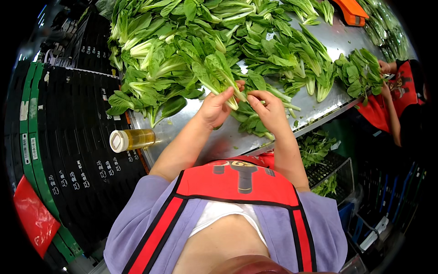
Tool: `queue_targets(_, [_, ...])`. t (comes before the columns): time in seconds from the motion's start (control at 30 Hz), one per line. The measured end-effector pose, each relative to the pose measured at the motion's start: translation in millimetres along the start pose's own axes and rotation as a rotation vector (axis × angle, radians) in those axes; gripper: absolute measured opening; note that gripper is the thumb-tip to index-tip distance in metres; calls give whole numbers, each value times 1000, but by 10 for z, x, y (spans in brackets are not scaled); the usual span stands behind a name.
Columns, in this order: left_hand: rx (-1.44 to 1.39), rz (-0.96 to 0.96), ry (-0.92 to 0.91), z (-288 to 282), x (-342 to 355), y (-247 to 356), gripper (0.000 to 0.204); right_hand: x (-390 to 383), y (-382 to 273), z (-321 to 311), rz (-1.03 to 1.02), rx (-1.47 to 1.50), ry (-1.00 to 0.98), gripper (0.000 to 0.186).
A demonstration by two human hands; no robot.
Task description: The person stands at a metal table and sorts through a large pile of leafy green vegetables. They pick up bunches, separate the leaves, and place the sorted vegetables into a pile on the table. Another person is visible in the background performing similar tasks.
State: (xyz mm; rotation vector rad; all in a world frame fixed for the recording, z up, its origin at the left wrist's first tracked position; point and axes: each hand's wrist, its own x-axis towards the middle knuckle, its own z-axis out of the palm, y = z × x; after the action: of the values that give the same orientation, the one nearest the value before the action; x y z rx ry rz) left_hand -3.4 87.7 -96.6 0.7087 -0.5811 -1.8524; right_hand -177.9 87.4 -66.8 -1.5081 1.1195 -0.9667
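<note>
While both hands [213, 111] [273, 113] handle greens [220, 68], one bottle [141, 138] sits nearby.

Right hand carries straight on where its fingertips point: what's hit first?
Probably the pale stem end of the leafy green held in the left hand. The right hand's fingertips look very close; depth is unclear, so they may already touch.

Over there the worker wears a red apron [205, 186] edged in black, its bib printed with dark grey shapes [245, 176] and a bit of yellow. Red straps [156, 237] with black borders cross a loose, short-sleeved lavender top [137, 217]; a white undershirt [214, 211] shows at the neck.
</note>
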Motion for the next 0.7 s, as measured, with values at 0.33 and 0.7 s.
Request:
queue_targets(0.33, [-132, 28, 72, 92, -22, -116, 34, 4, 117, 303, 71, 366, 155, 12])
queue_targets(0.7, [-114, 9, 265, -15, 13, 19, 19, -60, 408, -27, 115, 319, 273, 10])
